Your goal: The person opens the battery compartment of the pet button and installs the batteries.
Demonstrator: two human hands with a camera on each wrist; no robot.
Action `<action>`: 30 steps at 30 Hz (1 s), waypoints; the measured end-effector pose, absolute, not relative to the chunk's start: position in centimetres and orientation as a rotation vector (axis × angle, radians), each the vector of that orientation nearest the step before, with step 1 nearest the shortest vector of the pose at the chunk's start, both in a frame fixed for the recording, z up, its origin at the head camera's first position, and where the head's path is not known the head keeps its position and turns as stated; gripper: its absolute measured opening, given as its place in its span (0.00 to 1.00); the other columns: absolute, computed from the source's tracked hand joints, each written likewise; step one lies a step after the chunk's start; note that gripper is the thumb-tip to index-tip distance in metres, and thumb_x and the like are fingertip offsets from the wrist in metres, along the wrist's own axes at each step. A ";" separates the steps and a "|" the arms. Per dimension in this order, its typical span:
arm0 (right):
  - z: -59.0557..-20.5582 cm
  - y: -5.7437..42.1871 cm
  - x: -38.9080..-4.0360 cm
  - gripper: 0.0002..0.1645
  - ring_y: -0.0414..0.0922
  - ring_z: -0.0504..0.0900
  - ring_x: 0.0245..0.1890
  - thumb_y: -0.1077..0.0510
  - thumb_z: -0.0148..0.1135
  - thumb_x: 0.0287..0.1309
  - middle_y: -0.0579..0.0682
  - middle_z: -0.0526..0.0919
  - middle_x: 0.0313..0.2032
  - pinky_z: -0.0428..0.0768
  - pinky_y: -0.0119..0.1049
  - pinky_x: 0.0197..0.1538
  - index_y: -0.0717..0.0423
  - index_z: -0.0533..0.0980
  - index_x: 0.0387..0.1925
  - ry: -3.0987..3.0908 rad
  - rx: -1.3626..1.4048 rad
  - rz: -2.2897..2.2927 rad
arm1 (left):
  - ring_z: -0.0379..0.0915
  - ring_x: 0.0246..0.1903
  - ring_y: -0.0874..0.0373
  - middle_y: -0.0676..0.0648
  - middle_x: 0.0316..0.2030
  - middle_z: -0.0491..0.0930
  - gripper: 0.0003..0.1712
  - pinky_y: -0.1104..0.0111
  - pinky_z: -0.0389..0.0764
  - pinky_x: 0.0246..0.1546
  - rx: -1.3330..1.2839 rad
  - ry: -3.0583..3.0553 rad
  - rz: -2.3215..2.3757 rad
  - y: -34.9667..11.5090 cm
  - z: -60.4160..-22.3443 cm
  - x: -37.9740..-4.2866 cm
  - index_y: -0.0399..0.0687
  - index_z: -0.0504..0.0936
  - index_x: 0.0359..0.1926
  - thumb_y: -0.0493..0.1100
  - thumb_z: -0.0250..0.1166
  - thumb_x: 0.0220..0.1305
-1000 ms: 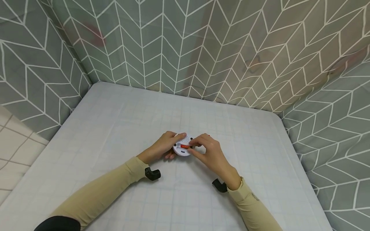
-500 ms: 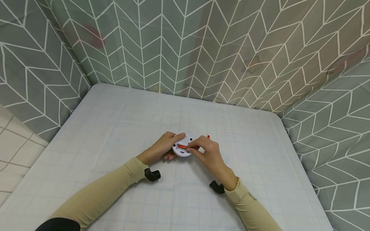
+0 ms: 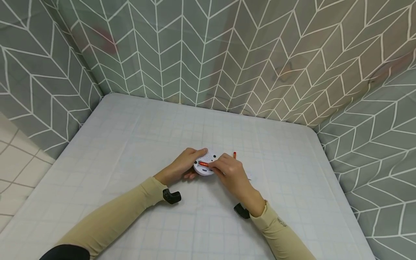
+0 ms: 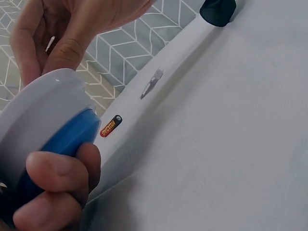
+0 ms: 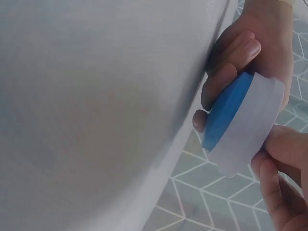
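Note:
Over the middle of the table, my left hand (image 3: 183, 164) grips a round white device (image 3: 204, 172), its thumb on the face with the small holes. Blue shows on its other side (image 4: 72, 137) in the left wrist view. A red battery (image 3: 203, 164) lies at the slot in the white face. My right hand (image 3: 232, 171) pinches the battery's right end between thumb and fingers, which partly hide it. In the right wrist view, the left hand's fingers (image 5: 231, 67) curl round the blue side; the battery is out of sight there.
A second battery (image 4: 111, 126), red and black, lies on the white-covered table (image 3: 156, 126) beyond the right hand. Near it is a small, slim, greyish clear object (image 4: 152, 83), its kind unclear. Patterned curtains (image 3: 195, 54) stand along the table's back and sides.
The right hand has shifted slightly left and turned over the device, with the battery's red body now further left in the slot. The second battery has come into view behind that hand.

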State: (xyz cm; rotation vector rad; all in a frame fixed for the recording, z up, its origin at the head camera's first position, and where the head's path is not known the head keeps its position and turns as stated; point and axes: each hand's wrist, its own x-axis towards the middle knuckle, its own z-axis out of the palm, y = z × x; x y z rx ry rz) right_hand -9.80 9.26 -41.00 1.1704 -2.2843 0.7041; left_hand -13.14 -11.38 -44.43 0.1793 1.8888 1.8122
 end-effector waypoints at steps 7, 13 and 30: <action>-40.7 8.7 -9.1 0.09 0.42 0.78 0.33 0.73 0.66 0.55 0.46 0.85 0.30 0.80 0.29 0.36 0.57 0.83 0.33 -2.209 1.242 0.349 | 0.60 0.03 0.59 0.47 0.08 0.72 0.36 0.70 0.61 0.04 0.122 1.875 1.807 -11.3 -44.3 -13.2 0.38 0.84 0.33 0.68 0.54 0.68; -40.6 8.6 -8.8 0.10 0.42 0.78 0.34 0.73 0.65 0.56 0.46 0.84 0.30 0.79 0.28 0.36 0.58 0.83 0.36 -2.216 1.234 0.308 | 0.60 0.03 0.60 0.47 0.08 0.71 0.36 0.70 0.60 0.04 0.124 1.864 1.826 -11.3 -44.3 -13.3 0.37 0.84 0.32 0.67 0.53 0.69; -41.0 9.2 -9.2 0.10 0.43 0.80 0.37 0.70 0.68 0.54 0.46 0.85 0.32 0.83 0.31 0.37 0.56 0.84 0.37 -2.212 1.193 0.365 | 0.60 0.03 0.59 0.46 0.08 0.71 0.37 0.69 0.60 0.03 0.132 1.852 1.867 -10.9 -44.7 -13.4 0.36 0.84 0.29 0.67 0.53 0.70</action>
